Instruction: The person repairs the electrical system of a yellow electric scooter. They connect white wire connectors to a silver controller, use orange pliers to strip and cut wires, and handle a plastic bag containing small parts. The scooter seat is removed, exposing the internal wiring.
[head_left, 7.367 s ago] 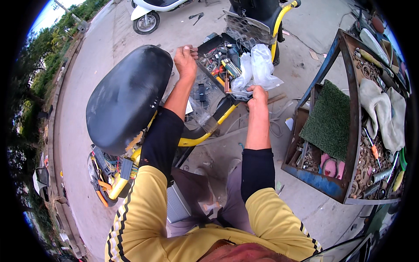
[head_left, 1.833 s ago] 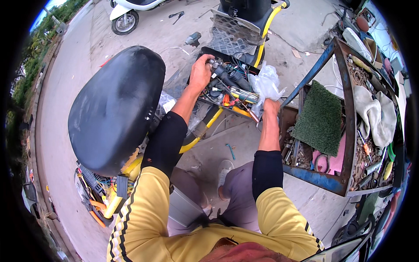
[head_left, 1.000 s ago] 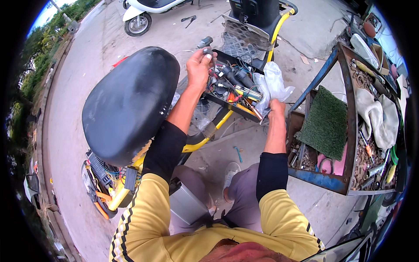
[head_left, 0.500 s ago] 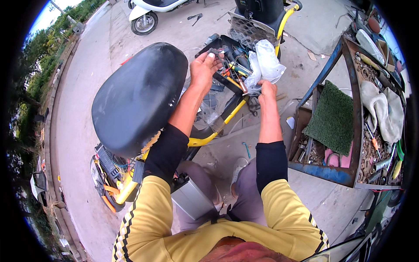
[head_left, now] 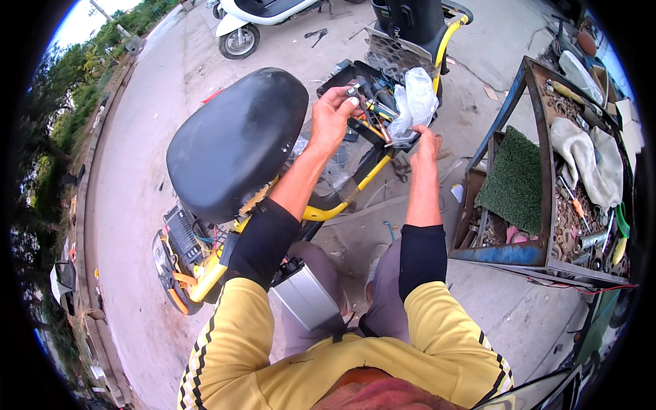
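Observation:
My left hand point(head_left: 331, 117) is raised over a black tool box point(head_left: 384, 134), its thumb and fingers pinched on a small dark part with a metallic end point(head_left: 352, 90). Inside the box lie several tools, among them a screwdriver point(head_left: 380, 109) with a yellow and dark handle. My right hand point(head_left: 426, 145) is closed at the box's near right edge, just below a crumpled clear plastic bag point(head_left: 418, 96); what its fingers grip is hidden. Close to my left forearm is a black scooter seat point(head_left: 236, 143). A silver finned metal box point(head_left: 307, 297) rests against my lap.
The yellow scooter frame point(head_left: 369, 176) runs below the tool box. At right stands a rusty metal workbench point(head_left: 502, 255) with a green mat point(head_left: 511, 181), rags point(head_left: 589, 160) and loose hardware. Exposed wiring point(head_left: 208, 239) shows below the seat. A white scooter point(head_left: 263, 14) stands far off.
My left hand has turned and drawn slightly nearer and to the right, still pinching the small part. The right hand has shifted a little rightward beside the bag. The whole view has swung slightly.

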`<action>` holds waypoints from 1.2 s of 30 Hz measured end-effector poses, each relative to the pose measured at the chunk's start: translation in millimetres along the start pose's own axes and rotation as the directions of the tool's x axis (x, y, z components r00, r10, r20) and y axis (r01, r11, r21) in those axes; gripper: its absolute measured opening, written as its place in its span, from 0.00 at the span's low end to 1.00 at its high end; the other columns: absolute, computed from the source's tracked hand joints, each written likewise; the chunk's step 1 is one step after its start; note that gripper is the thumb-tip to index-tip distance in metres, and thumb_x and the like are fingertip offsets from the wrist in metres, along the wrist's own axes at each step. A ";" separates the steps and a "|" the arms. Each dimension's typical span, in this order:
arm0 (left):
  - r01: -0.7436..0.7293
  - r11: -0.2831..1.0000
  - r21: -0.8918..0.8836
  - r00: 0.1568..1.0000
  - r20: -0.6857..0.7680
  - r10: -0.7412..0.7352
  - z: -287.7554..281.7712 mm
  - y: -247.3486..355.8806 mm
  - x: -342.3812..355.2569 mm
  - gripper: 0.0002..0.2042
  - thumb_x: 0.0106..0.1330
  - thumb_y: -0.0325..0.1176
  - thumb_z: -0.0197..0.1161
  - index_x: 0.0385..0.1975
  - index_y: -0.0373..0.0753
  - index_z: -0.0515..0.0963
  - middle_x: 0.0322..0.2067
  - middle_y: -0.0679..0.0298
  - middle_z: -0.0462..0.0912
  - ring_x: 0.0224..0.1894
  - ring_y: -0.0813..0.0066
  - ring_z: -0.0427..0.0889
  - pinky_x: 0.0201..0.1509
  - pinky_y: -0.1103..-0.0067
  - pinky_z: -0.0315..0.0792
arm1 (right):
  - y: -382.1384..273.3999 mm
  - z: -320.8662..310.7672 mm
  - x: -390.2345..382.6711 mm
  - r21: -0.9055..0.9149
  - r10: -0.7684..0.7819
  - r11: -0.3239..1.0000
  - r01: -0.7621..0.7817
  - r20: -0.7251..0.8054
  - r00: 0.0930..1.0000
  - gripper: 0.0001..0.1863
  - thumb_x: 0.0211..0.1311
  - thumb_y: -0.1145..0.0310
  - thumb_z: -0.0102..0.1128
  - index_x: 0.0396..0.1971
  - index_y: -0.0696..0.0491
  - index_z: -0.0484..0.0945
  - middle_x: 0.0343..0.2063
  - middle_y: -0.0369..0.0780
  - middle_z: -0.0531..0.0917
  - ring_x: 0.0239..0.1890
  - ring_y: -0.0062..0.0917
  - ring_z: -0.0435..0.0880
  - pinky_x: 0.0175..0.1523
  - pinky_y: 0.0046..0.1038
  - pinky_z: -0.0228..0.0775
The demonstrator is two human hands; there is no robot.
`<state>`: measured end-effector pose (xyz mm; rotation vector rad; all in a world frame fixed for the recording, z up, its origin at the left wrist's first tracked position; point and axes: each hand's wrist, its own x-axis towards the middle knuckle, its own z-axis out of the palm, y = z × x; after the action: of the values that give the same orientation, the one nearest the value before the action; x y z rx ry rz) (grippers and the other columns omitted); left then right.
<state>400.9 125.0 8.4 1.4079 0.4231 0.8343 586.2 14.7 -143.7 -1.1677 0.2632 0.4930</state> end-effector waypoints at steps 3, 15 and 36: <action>-0.086 0.991 0.103 0.996 0.040 0.082 -2.1 14.6 -16.1 0.12 0.70 0.18 0.61 0.52 0.28 0.77 0.42 0.58 0.87 0.44 0.76 0.86 0.49 0.79 0.81 | -38.2 -0.3 -50.9 -0.032 -0.131 0.991 0.127 -0.176 0.976 0.52 0.42 0.72 0.70 0.71 0.66 0.55 0.64 0.56 0.68 0.64 0.43 0.74 0.65 0.39 0.69; -0.166 0.875 0.455 0.986 0.082 0.145 -11.7 70.2 -126.2 0.14 0.68 0.20 0.65 0.53 0.33 0.81 0.43 0.65 0.87 0.45 0.82 0.84 0.51 0.81 0.77 | -43.7 -26.5 -248.5 0.243 -0.514 0.854 0.459 0.521 0.682 0.29 0.74 0.73 0.61 0.72 0.59 0.66 0.59 0.43 0.79 0.55 0.24 0.82 0.62 0.27 0.73; -0.191 0.741 0.644 0.911 -0.166 0.379 -70.3 98.9 -316.0 0.13 0.62 0.17 0.68 0.46 0.31 0.82 0.41 0.60 0.82 0.38 0.76 0.82 0.40 0.79 0.77 | 18.6 -46.3 -373.7 -0.031 -0.085 0.966 0.258 0.901 0.425 0.14 0.71 0.79 0.62 0.54 0.61 0.77 0.43 0.38 0.84 0.47 0.19 0.82 0.55 0.23 0.76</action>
<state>118.1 -60.0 26.2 2.0075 0.7659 1.2375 256.4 -109.6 -9.9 -0.9179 -0.8667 0.9042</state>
